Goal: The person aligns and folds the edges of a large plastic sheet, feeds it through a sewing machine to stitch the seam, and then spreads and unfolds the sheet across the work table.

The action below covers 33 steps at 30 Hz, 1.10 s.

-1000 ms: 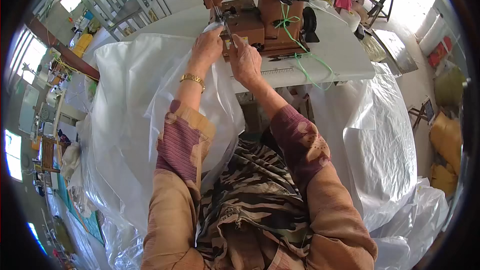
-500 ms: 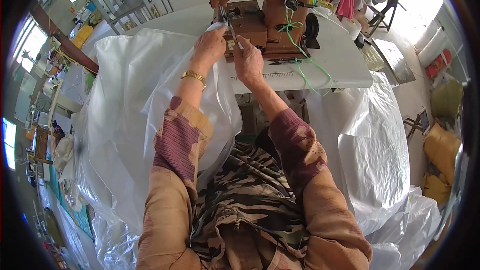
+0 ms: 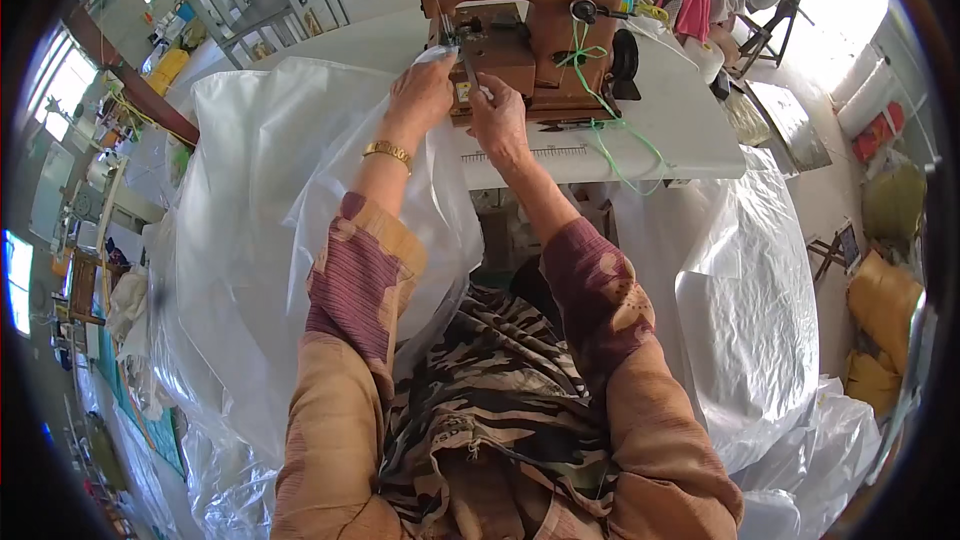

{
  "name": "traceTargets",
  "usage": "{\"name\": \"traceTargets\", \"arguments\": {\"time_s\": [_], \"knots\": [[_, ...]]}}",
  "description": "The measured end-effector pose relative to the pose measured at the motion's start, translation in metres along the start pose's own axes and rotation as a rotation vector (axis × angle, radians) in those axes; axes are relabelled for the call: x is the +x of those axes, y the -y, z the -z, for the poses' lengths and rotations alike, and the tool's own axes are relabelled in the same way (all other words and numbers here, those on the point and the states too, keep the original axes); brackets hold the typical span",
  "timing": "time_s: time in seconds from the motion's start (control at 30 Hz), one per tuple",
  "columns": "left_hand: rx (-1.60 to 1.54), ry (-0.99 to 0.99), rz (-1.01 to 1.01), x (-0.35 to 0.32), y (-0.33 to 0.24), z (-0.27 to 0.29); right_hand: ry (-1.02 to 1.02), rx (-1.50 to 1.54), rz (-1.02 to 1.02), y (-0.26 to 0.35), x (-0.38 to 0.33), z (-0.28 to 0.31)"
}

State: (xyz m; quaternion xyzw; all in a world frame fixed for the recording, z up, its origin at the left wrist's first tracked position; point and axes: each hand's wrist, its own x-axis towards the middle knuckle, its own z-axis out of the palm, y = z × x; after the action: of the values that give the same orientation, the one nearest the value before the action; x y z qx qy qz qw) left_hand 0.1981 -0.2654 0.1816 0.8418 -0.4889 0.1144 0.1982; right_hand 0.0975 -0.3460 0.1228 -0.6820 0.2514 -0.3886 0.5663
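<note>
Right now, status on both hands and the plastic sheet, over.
Left hand and right hand both pinching the plastic sheet edge at the sewing machine. Sheet draped off the table. Green thread trailing nearby.

The bulky brown metal sewing machine (image 3: 530,10) blocks the upper middle of the frame. At its right, the bare white table top (image 3: 680,120) leaves free room. The crumpled translucent plastic sheet (image 3: 260,230) fills the left side and lower right.
</note>
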Motion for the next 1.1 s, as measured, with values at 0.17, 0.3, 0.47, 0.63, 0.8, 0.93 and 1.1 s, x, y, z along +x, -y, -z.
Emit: {"name": "traceTargets", "arguments": {"time_s": [0.17,0.3,0.47,0.63,0.8,0.93,1.1], "knots": [[0.006,0.089,0.045,0.001,-0.003,0.005,0.068,0.108,-0.038,0.012,-0.002,0.005],[0.021,0.07,0.015,0.0,-0.001,0.004,0.069,0.167,-0.085,0.021,-0.005,0.006],[0.013,0.012,-0.021,-0.001,-0.001,0.004,0.036,0.245,-0.14,0.024,-0.01,0.003],[0.006,0.051,0.023,-0.001,-0.004,0.005,0.034,0.348,-0.179,0.02,-0.004,-0.001],[0.019,0.026,-0.001,-0.002,-0.005,0.005,0.057,0.234,-0.119,0.004,0.003,-0.004],[0.049,-0.003,0.017,-0.005,-0.006,0.001,-0.042,0.077,0.011,-0.005,0.004,-0.01],[0.043,0.029,0.044,0.001,0.001,-0.004,-0.067,-0.186,0.05,-0.001,-0.001,-0.004]]}}
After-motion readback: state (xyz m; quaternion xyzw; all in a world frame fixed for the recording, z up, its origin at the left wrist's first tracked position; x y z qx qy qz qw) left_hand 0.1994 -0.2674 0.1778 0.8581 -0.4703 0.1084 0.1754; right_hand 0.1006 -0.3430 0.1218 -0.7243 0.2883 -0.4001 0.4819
